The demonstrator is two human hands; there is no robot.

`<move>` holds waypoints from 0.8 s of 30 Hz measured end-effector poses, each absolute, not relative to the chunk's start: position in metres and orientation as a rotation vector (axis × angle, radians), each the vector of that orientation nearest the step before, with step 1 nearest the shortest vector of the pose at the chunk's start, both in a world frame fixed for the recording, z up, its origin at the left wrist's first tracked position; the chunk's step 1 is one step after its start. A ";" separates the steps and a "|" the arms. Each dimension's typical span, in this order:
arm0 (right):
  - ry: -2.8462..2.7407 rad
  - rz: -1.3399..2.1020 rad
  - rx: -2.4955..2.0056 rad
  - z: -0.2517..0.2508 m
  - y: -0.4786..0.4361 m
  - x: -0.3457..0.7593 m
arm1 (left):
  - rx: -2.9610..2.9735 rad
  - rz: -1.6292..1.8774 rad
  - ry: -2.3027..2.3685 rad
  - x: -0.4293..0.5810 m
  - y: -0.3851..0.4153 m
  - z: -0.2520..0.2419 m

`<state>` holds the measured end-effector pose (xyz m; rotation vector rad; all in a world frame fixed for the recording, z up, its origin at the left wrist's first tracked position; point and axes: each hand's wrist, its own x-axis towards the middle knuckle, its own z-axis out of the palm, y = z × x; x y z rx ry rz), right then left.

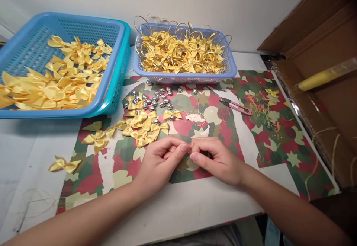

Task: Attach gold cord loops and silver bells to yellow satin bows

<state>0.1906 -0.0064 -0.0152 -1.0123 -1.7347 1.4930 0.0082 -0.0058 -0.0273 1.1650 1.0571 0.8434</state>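
The left hand (164, 158) and the right hand (216, 160) meet just above the patterned paper (184, 127) near the front of the counter (167, 216), each with its thumb and index finger pinched closed, almost touching the other's; whatever lies between the fingers is too fine to make out, so I cannot tell what they grasp. Just beyond the left hand lies a loose heap of yellow bows (141, 123), one of them with a silver bell at its middle, and behind these sits a cluster of bells (162, 99). A thin gold thread (199, 104) curls on the paper beyond the hands, near a bell apart from the cluster. To its right lie pink-handled snips (240, 107), then a tangle of thread scraps (262, 112). More bows fill part of a blue basket (115, 60) at the left, nested in a teal one (121, 71), while a smaller basket (186, 77) at the back is heaped with bows and gold loops (180, 54). At the right stands a cardboard box (315, 34) with a yellow tube (320, 76) jutting across it
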 end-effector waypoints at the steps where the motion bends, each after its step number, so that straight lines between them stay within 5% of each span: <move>1: -1.740 1.483 -1.026 -0.015 -0.006 0.190 | 1.170 0.849 1.059 0.008 -0.006 -0.027; 24: -1.138 1.489 -1.352 -0.008 -0.004 0.184 | 1.217 0.979 1.118 0.011 -0.004 -0.029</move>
